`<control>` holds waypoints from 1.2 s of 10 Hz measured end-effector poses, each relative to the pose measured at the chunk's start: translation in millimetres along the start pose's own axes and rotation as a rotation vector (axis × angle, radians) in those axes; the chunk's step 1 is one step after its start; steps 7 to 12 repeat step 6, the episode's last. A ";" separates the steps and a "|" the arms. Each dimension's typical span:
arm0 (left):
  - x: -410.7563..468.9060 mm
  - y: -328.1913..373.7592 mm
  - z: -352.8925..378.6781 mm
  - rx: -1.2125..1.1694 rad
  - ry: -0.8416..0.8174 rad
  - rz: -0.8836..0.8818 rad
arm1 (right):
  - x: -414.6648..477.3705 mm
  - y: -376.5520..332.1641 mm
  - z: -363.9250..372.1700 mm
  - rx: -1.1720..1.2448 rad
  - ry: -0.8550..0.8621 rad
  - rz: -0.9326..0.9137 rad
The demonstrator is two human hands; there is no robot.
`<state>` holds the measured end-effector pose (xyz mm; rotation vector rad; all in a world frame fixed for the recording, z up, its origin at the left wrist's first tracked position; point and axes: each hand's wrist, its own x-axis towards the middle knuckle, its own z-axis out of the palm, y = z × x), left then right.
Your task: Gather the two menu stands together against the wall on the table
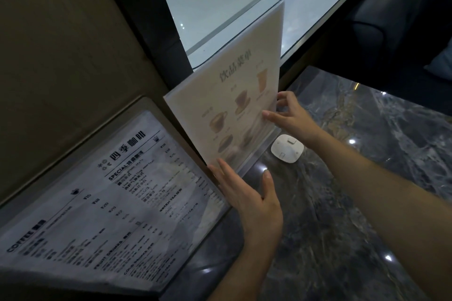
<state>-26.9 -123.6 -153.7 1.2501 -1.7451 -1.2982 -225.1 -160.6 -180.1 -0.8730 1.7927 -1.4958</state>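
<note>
The fingers (270, 115) of the right hand (291, 115) are pinching the right-hand edge of the tall clear acrylic menu stand with the pale drinks card (227, 105), thumb in front, the other fingertips curled behind the sheet. The left hand (249, 198) is lying open and flat, fingertips pressing against the stand's lower near corner, thumb spread out over the dark marbled stone tabletop (342, 215); it is steadying, not gripping.

The pale stand is standing upright at about twelve o'clock from the hands, its far edge near the dark window post (156, 32). The second stand, a wide clear acrylic holder with a grey black-printed coffee menu (110, 198), is sitting at nine o'clock along the beige wall (61, 56); the two look close at their inner corners, though whether they are touching cannot be told.

The step in hand seems to be squaring the pale stand back toward the wall beside its neighbour. The next move probably calls for a gentle push at the base, keeping the sheet from tipping.

A small white rounded plastic device (287, 147) is lying just beside the stand's foot at three o'clock. Open tabletop is stretching toward four and five o'clock; toward the wall, room is tight.
</note>
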 end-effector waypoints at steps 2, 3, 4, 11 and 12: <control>-0.9 3.5 -1.9 0.041 -0.020 -0.014 | -2.8 3.2 0.2 0.024 -0.041 0.008; -3.2 4.7 -2.0 0.031 -0.043 -0.039 | -5.0 3.6 -0.3 0.012 -0.038 0.001; -4.5 3.6 -1.1 0.028 -0.055 -0.078 | -6.0 3.9 -0.3 -0.022 -0.029 -0.001; -8.9 0.5 -0.8 0.065 -0.029 0.006 | -17.5 -7.7 -1.0 -0.163 0.013 -0.011; -8.9 0.5 -0.8 0.065 -0.029 0.006 | -17.5 -7.7 -1.0 -0.163 0.013 -0.011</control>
